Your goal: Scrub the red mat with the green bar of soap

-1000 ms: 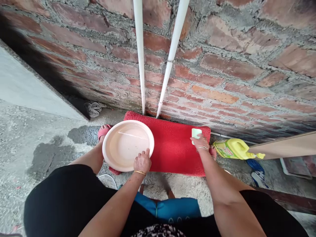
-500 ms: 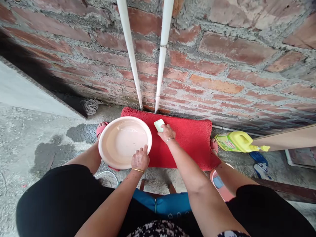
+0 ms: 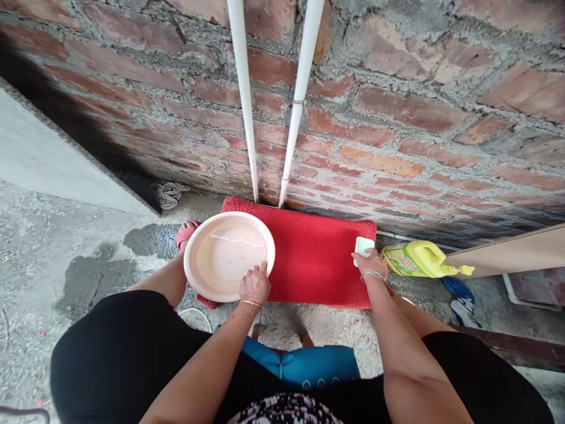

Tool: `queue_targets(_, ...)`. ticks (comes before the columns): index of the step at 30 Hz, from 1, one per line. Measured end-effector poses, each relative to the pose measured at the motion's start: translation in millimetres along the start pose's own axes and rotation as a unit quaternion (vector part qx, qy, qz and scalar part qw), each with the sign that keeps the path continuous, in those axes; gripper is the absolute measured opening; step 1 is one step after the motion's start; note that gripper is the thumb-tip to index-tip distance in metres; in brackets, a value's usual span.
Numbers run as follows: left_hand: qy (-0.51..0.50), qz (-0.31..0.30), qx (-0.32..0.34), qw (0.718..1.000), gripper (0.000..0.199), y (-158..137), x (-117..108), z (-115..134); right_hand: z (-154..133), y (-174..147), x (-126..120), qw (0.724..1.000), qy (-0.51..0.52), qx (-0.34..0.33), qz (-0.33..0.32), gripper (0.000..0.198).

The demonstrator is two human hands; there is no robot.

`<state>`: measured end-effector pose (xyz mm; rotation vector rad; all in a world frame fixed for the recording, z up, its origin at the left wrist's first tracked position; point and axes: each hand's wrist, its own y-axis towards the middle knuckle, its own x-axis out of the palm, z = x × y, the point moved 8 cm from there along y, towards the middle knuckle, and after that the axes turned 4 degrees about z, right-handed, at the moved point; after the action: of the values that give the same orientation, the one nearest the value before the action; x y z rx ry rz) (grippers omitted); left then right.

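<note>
My left hand [image 3: 256, 285] grips the near right rim of a pale pink basin [image 3: 190, 265], fingers curled over the edge. Water [image 3: 229, 250] lies in the basin, which rests on the left end of a red textured mat [image 3: 313, 259]. Out at the mat's right end, my right hand [image 3: 374, 264] is closed on a pale green block with rounded corners [image 3: 364, 246]. It looks flat against the mat; its underside is hidden, so its exact kind cannot be made out.
A yellow detergent bottle [image 3: 421, 258] stands just right of my right hand. Behind the mat, two white pipes [image 3: 291, 138] run up the brick wall [image 3: 388, 112]. A grey rag [image 3: 168, 194] lies at the left; blue-and-white footwear [image 3: 461, 300] is at the right.
My right hand has slid the pale green block from the mat's middle, beside the basin, to its right end. My left hand stays on the basin rim. The view has shifted slightly.
</note>
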<state>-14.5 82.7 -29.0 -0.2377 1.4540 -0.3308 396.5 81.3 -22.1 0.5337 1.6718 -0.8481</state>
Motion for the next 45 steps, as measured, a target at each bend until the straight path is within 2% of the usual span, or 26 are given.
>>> queue_targets(2,-0.006,-0.001,-0.002,1.000,0.048,0,-1,-1,-41,-24,11,0.999,0.016,-0.039,-0.002,0.050)
queue_targets(4,-0.010,-0.006,-0.006,1.000,0.048,-1,-2,-1,-95,-55,31,0.993,0.028,-0.109,-0.029,0.050)
queue_targets(8,-0.015,-0.015,-0.009,1.000,0.048,-1,-3,-1,-189,-124,75,0.964,0.016,-0.245,-0.096,0.046)
queue_targets(10,-0.014,-0.011,-0.011,1.000,0.048,-2,-3,-1,-219,-149,88,0.948,0.003,-0.301,-0.106,0.041)
queue_targets(12,-0.011,-0.008,-0.013,1.000,0.048,-2,-2,-1,-232,-160,92,0.936,-0.009,-0.337,-0.100,0.038)
queue_targets(14,-0.005,-0.003,-0.012,1.000,0.048,-1,-2,-1,-228,-156,91,0.935,-0.018,-0.344,-0.090,0.040)
queue_targets(17,0.003,-0.005,-0.008,1.000,0.049,-1,-2,0,-192,-126,82,0.952,-0.025,-0.292,-0.083,0.046)
queue_targets(21,0.007,-0.017,-0.012,1.000,0.049,-1,-2,0,-104,-70,57,0.984,-0.017,-0.167,-0.054,0.050)
queue_targets(25,-0.004,-0.018,-0.011,1.000,0.049,-1,-2,1,-10,-29,28,0.999,-0.020,-0.039,-0.019,0.051)
queue_targets(27,-0.012,-0.014,-0.008,1.000,0.048,-1,-3,0,16,-23,16,1.000,-0.024,0.002,-0.001,0.051)
queue_targets(28,-0.016,-0.011,-0.006,1.000,0.048,-1,-4,0,20,-25,11,1.000,-0.023,0.013,0.007,0.051)
queue_targets(29,-0.020,-0.009,-0.005,1.000,0.048,-1,-4,0,18,-29,10,1.000,-0.019,0.017,0.012,0.051)
queue_targets(31,-0.025,-0.006,-0.005,1.000,0.048,-2,-5,-1,-4,-48,14,1.000,-0.002,0.000,0.008,0.051)
queue_targets(35,-0.035,-0.008,-0.003,0.999,0.049,-2,-5,-2,-94,-109,49,0.992,0.024,-0.116,-0.041,0.048)
queue_targets(39,-0.041,-0.008,0.000,0.999,0.048,-3,-5,-1,-175,-174,91,0.967,0.014,-0.233,-0.102,0.044)
queue_targets(42,-0.038,-0.009,-0.004,0.999,0.046,-2,-6,-2,-202,-198,104,0.952,-0.006,-0.285,-0.114,0.040)
queue_targets(45,-0.027,-0.018,-0.006,0.999,0.047,-2,-4,-1,-199,-194,101,0.944,-0.029,-0.312,-0.106,0.041)
